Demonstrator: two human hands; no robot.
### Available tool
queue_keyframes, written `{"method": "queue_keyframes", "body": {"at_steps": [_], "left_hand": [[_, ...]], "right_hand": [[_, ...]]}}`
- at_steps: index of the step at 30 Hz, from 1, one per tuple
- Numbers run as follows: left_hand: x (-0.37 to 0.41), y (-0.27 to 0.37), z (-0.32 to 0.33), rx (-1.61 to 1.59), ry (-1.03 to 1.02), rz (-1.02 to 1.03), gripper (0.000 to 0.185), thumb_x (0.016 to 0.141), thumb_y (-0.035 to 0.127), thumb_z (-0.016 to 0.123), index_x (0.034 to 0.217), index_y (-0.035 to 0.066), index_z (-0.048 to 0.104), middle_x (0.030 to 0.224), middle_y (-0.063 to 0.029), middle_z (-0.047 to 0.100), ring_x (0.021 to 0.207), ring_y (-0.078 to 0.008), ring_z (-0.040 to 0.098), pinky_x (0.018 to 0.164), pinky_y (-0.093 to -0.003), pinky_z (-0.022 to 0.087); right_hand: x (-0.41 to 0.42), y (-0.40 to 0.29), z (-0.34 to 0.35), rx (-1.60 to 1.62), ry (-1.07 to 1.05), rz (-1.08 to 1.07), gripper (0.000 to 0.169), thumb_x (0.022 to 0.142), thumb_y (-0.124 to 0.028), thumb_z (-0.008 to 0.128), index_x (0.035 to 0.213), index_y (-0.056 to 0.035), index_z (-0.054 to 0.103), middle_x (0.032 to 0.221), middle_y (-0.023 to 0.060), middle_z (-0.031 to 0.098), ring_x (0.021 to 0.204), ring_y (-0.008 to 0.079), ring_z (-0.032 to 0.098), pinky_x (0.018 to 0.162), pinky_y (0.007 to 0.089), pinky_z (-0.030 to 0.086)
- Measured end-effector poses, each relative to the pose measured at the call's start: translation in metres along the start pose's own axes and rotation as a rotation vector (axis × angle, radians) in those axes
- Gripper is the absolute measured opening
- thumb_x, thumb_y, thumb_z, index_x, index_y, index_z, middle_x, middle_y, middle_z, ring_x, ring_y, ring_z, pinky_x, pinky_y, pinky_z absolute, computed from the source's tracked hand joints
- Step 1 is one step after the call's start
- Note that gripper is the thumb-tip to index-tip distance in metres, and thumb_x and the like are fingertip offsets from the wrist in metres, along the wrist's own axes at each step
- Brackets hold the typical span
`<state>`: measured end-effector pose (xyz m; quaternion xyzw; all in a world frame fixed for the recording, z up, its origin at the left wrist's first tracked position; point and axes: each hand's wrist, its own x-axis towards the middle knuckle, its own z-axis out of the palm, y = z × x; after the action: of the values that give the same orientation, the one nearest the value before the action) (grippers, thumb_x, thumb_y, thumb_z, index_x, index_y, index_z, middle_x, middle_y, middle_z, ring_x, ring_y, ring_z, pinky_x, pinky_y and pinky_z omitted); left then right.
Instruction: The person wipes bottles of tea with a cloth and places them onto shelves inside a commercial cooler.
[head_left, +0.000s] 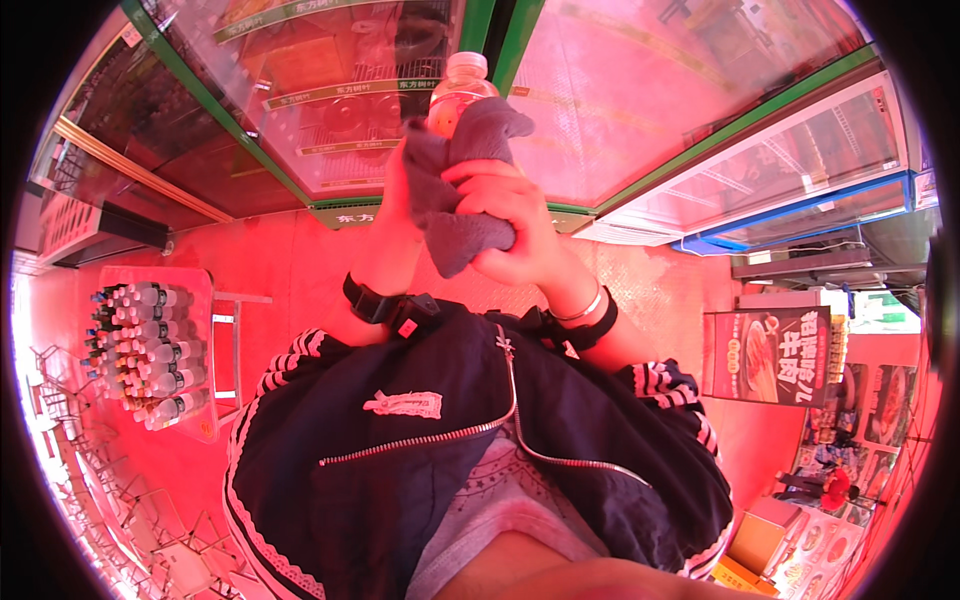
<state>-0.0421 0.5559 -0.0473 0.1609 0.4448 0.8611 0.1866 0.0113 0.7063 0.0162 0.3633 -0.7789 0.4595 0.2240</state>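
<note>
A clear plastic bottle (450, 105) with a pale cap stands upright in front of me, at the top centre of the head view. My right hand (506, 217) grips a dark grey cloth (439, 180), its fingers curled over the folds. The cloth lies against the front of the bottle and hides its lower part. My left hand (394, 191) is raised on the left side of the cloth and bottle; its fingers are mostly hidden behind them, so what it grips cannot be told.
Glass-door drinks coolers with green frames (225, 120) stand ahead. A white display freezer (757, 180) is on the right. To the left, a table (199, 285) holds several bottles. A food sign (772, 356) stands right, with a person (825, 484) farther off. Metal-framed stools (180, 562) are lower left.
</note>
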Motion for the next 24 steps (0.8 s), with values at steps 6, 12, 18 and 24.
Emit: {"method": "queue_keyframes", "body": {"at_steps": [6,12,18,24], "left_hand": [[0.043,0.009,0.005,-0.866,-0.121,-0.283,0.049,0.091,0.043,0.042,0.116,0.002,0.046,0.108,-0.0142,0.057,0.096,-0.0255,0.058,0.085,-0.0396,0.047],[0.033,0.010,0.007,-0.917,-0.254,-0.202,0.066,0.083,0.059,0.044,0.132,0.016,0.035,0.123,-0.0206,0.047,0.110,-0.0346,0.048,0.091,-0.0547,0.040],[0.032,0.029,-0.001,-0.494,-0.195,-0.271,0.082,0.080,0.073,0.025,0.110,0.001,0.050,0.089,-0.0141,0.061,0.069,-0.0243,0.063,0.060,-0.0379,0.053],[0.029,0.019,0.013,-0.144,-0.127,-0.368,0.081,0.080,0.074,0.021,0.113,0.005,0.048,0.088,-0.0104,0.062,0.067,-0.0207,0.062,0.059,-0.0320,0.052]], "right_hand": [[-0.032,0.008,-0.024,0.913,0.340,0.483,0.067,0.080,-0.052,0.048,0.110,0.0082,0.050,0.107,0.0220,0.055,0.104,0.0341,0.052,0.091,0.0437,0.041],[-0.007,-0.004,-0.048,1.000,0.783,0.600,0.049,0.089,-0.034,0.033,0.119,0.0037,0.041,0.120,0.0211,0.048,0.109,0.0323,0.048,0.095,0.0442,0.038],[0.002,0.014,-0.068,0.959,1.048,0.595,0.045,0.084,-0.026,0.043,0.118,0.0039,0.045,0.112,0.0179,0.054,0.101,0.0253,0.055,0.088,0.0364,0.044],[0.042,0.038,-0.038,0.051,0.426,0.244,0.034,0.072,-0.012,0.054,0.104,-0.0004,0.056,0.095,0.0130,0.061,0.091,0.0224,0.057,0.073,0.0355,0.047]]}}
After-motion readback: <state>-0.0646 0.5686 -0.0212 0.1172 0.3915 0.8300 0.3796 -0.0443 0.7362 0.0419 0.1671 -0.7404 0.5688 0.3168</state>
